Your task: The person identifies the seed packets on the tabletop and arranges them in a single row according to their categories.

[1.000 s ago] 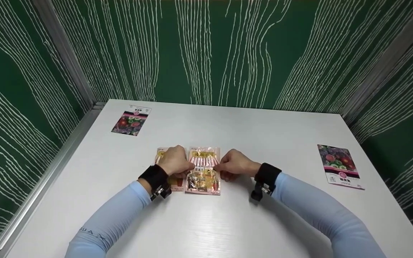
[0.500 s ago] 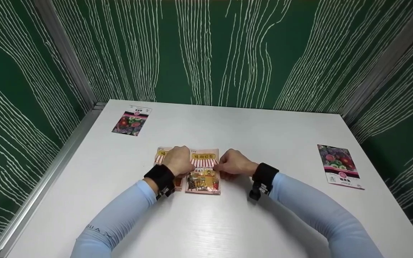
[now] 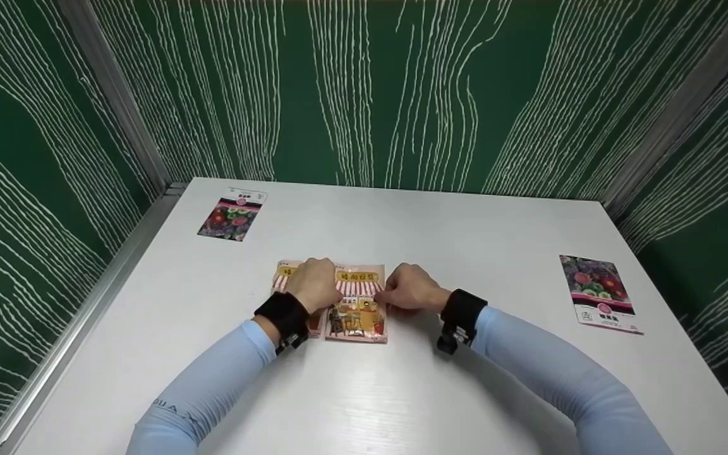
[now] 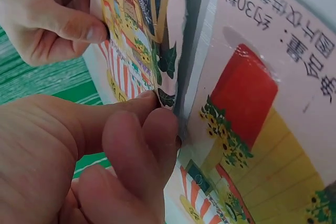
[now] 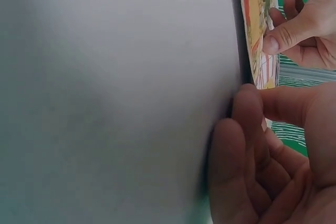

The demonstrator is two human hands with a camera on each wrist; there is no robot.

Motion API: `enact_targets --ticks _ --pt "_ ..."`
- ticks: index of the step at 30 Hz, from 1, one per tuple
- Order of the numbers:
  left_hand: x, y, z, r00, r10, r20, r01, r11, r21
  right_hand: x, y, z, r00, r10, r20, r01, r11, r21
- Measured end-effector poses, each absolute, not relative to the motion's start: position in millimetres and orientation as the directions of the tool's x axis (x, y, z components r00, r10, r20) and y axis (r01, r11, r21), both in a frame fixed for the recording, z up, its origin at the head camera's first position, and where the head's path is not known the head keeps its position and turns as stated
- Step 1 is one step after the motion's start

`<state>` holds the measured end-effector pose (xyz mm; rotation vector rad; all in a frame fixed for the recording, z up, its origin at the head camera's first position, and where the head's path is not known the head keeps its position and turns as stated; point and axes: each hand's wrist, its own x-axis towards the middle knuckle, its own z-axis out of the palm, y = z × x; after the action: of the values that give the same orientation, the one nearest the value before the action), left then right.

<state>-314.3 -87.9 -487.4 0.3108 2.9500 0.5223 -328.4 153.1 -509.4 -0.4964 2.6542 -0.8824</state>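
A pink seed packet (image 3: 356, 316) with a striped awning and sunflower picture lies in the middle of the table in the head view. My left hand (image 3: 315, 284) pinches its left edge between thumb and fingers. On the opposite edge, the thumb and fingers of my right hand (image 3: 411, 287) pinch it too. A second pink seed packet (image 4: 252, 93) of like design lies just left of it, largely covered by my left hand in the head view. The left wrist view shows a narrow gap between the two packets, the held one standing slightly off the surface.
A dark flower-printed packet (image 3: 232, 216) lies at the table's back left. Another flower-printed packet (image 3: 601, 294) lies near the right edge, turned the other way. Green walls with white wavy lines (image 3: 364, 95) enclose the white table (image 3: 364, 392).
My left hand has shifted slightly right, covering more of the left packet. The glare on the held packet has faded, so its print shows more clearly. My right hand has barely moved.
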Motion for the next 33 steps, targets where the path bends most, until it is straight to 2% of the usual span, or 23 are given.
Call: enact_targets --ticks 8,14,17,21,27,33 --pt "-310.8 -88.8 -487.6 -0.970 0.239 -0.037 0.212 0.914 0.345 -326.6 152.8 -509.5 -0.913 -0.383 -0.136 -0.242 0.780 -0.577" --pt "-309.8 -89.1 -490.6 -0.971 0.238 -0.011 0.220 0.912 0.346 -329.0 155.5 -510.3 -0.905 -0.402 -0.142 -0.242 0.759 -0.604" --pt "-309.4 -89.2 -492.6 -0.971 0.239 0.003 0.227 0.915 0.333 -341.2 163.2 -530.1 -0.885 -0.462 -0.060 -0.340 0.728 -0.595" --pt "-308.0 -89.0 -494.1 -0.969 0.245 0.023 0.239 0.917 0.320 -342.3 163.5 -532.6 -0.878 -0.478 -0.009 -0.392 0.730 -0.561" --pt "-305.5 -90.0 -492.8 -0.973 0.227 0.042 0.227 0.912 0.341 -329.4 155.8 -507.8 -0.911 -0.396 -0.112 -0.267 0.775 -0.572" --pt "-307.1 -94.4 -489.4 -0.978 0.198 0.068 0.209 0.908 0.362 -331.2 158.3 -498.4 -0.928 -0.356 -0.112 -0.237 0.794 -0.560"
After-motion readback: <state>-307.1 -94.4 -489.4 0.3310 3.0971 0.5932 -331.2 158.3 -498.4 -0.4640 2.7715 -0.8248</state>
